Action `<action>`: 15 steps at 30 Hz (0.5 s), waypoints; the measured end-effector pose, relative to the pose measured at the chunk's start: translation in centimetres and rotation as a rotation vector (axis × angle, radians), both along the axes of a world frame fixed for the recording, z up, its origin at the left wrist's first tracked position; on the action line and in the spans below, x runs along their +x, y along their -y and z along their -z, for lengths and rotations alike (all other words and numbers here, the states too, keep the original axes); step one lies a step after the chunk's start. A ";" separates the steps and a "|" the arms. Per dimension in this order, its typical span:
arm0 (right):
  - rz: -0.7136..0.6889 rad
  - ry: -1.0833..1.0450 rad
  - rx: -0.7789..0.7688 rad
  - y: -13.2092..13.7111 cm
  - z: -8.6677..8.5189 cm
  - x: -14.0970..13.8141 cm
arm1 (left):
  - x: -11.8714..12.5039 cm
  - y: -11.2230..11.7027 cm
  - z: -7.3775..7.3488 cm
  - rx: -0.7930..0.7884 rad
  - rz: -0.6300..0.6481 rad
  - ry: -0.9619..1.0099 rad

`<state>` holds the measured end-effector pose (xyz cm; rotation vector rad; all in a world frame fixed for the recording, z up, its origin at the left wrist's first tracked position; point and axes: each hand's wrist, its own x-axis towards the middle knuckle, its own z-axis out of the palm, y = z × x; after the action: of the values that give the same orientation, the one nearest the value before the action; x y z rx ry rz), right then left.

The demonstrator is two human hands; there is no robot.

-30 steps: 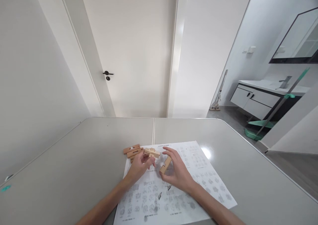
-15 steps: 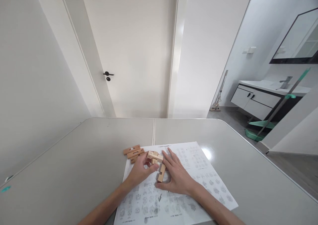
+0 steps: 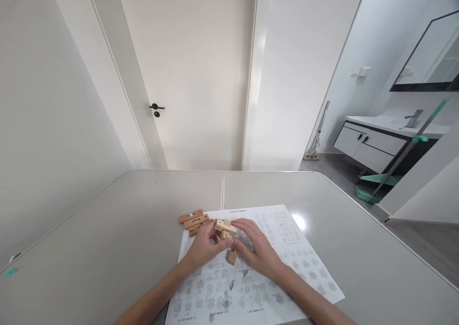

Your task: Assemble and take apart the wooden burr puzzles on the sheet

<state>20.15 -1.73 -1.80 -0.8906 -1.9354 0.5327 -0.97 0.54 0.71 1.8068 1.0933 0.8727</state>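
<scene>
1. Blocks, stuck together in a bunch, are in the left hand, over the paper. Its thumb and fingers grip them.
2. Half a second ago, the right hand had its thumb at the near end of the low block. Now that thumb is higher, and the end pokes out below.
3. Right fingers curl beside the bunch; I can't tell if they grip.
4. So both hands seem busy with one bunch. Whether the low block is joined on, I can't tell.

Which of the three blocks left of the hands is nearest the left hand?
The block lowest in the picture, beside the left hand; the other two blocks lie farther away.
</scene>
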 end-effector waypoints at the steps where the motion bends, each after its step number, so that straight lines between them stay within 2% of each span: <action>1: 0.011 -0.014 -0.005 0.0 -0.1 0.0 | 0.1 0.0 0.0 0.006 0.008 -0.006; 7: 0.027 -0.053 -0.049 0.2 -0.3 -0.1 | 0.3 0.3 -0.3 0.028 0.024 -0.032; 15: 0.024 -0.044 -0.017 0.1 0.3 -0.1 | 0.4 0.5 -0.3 0.012 0.074 -0.063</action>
<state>20.05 -1.82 -2.08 -0.9044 -1.8808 0.5508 -0.58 0.02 0.99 1.8836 1.0560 0.7850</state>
